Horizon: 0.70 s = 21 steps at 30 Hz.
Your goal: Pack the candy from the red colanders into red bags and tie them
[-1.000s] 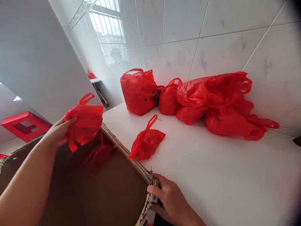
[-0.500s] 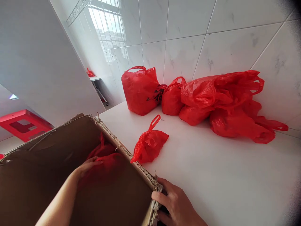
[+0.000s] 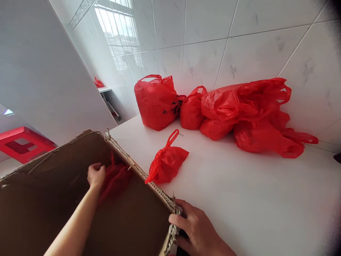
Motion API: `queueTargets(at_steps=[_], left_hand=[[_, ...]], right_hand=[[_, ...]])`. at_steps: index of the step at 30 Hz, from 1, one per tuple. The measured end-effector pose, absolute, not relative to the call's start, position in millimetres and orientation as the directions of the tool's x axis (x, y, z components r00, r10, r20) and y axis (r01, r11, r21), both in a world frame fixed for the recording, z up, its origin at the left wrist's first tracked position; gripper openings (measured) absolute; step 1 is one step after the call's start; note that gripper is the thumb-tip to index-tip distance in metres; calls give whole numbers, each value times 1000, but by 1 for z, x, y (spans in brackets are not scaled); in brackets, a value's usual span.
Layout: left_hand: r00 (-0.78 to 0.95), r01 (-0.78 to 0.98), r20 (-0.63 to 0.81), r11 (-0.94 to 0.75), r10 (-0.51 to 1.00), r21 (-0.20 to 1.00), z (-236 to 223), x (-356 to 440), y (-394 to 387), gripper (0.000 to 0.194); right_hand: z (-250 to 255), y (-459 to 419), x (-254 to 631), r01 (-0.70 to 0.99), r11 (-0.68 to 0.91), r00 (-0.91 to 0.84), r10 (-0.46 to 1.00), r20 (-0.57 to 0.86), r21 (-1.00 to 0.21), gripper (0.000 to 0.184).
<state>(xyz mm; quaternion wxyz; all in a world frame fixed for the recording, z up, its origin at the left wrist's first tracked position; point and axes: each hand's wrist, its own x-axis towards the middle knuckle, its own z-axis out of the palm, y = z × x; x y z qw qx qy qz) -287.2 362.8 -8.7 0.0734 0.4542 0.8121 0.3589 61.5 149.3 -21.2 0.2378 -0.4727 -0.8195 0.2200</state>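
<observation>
Now, red bags point(image 3: 117, 180) lie inside the cardboard box point(image 3: 61, 167), at three o'clock from the left hand point(image 3: 96, 175).
The right hand point(image 3: 195, 227) has fingers clamped on the box's edge; the left fingers' state I cannot tell.

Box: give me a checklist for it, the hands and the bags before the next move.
1. Right hand holding the box at its corner: ok.
2. Left hand clear of the red pile inside: cannot tell; they sit side by side.
3. Red pile below the rim: ok.
4. Loose bag clear of the rim: cannot tell; its corner overlaps the rim in view.
5. Wall bags clear of both hands: ok.
</observation>
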Motion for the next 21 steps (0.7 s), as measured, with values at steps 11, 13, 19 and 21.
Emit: queueTargets(at_steps=[11, 13, 19, 21], left_hand=[[133, 661, 102, -165, 986, 732, 66, -115, 358, 30], [203, 583, 21, -138, 979, 800, 69, -107, 355, 34], [170, 202, -5, -30, 985, 979, 123, -169, 344, 57], [72, 133, -18, 9, 997, 991, 133, -210, 343, 56]], right_hand=[[-20, 146, 61, 688, 455, -423, 884, 198, -565, 43], [-24, 146, 62, 688, 458, -421, 884, 203, -563, 45], [-24, 147, 63, 681, 462, -426, 881, 206, -568, 47], [-21, 147, 64, 677, 456, -429, 882, 195, -578, 44]])
